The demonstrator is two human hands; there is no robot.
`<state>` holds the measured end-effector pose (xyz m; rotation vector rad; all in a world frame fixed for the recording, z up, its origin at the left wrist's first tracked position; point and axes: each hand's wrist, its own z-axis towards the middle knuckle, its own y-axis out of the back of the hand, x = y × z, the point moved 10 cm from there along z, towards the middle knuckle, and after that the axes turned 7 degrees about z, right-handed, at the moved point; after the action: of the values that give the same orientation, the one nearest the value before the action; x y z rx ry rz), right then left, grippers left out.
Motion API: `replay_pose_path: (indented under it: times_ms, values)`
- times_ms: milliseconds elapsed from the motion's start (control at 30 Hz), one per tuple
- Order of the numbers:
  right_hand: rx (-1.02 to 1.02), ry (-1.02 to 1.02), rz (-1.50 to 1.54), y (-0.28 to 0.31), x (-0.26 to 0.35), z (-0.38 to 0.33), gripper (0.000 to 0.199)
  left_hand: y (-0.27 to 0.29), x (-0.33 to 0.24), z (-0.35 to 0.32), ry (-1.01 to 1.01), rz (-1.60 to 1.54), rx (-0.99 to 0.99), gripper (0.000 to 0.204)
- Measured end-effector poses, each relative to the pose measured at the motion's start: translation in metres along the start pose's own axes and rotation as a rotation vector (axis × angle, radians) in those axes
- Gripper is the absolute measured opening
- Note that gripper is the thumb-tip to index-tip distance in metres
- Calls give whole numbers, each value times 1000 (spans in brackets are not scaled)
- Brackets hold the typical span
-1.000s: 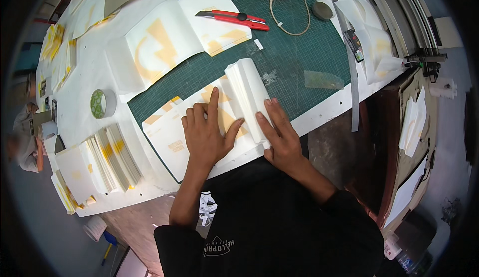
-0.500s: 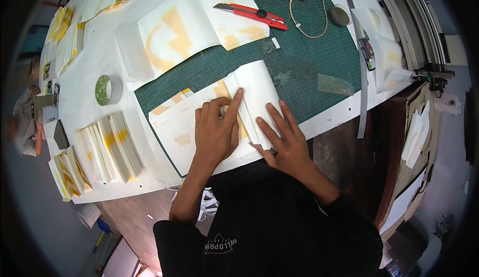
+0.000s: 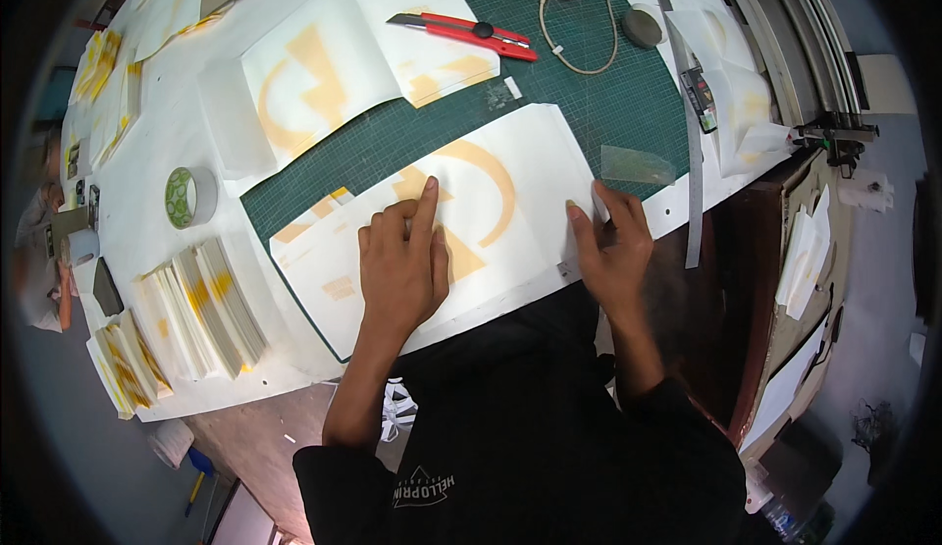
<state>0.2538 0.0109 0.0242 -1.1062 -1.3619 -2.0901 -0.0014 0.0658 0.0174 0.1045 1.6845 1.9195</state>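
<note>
Big white sheet (image 3: 491,221) with pale orange shapes lies flat on the green cutting mat (image 3: 608,103), near the table's front edge. Left hand (image 3: 402,265) is spread flat on its middle, fingers apart, index pointing up, pressing down, gripping nothing. Right hand (image 3: 613,246) sits at the sheet's right edge, fingertips on the margin; can't tell if it pinches the edge. Looks thin, light, floppy, easy to crease or tear; it probably slides on the mat. Best held by flat palms or at the edges. Red utility knife (image 3: 466,35) lies well apart.
</note>
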Motion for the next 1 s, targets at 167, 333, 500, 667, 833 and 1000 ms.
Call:
replay_pose_path:
  times_ms: [167, 333, 500, 667, 833, 1000]
  values:
    - [51, 72, -140, -6, 13, 10, 42, -3, -2, 0, 14, 0, 72, 66]
    - [319, 301, -79, -42, 38, 79, 46, 0, -2, 1, -12, 21, 6, 61]
    - [667, 413, -184, -96, 46, 117, 47, 2, -3, 3, -6, 3, 17, 60]
    - [818, 405, -269, -111, 45, 119, 50, 1, -3, 4, 25, 10, 67, 61]
    - [806, 412, -262, -107, 43, 118, 51, 6, -7, 18, 91, -87, 181, 56]
    - [618, 581, -36, -56, 65, 79, 49, 29, 0, 56, 41, -126, 15, 43]
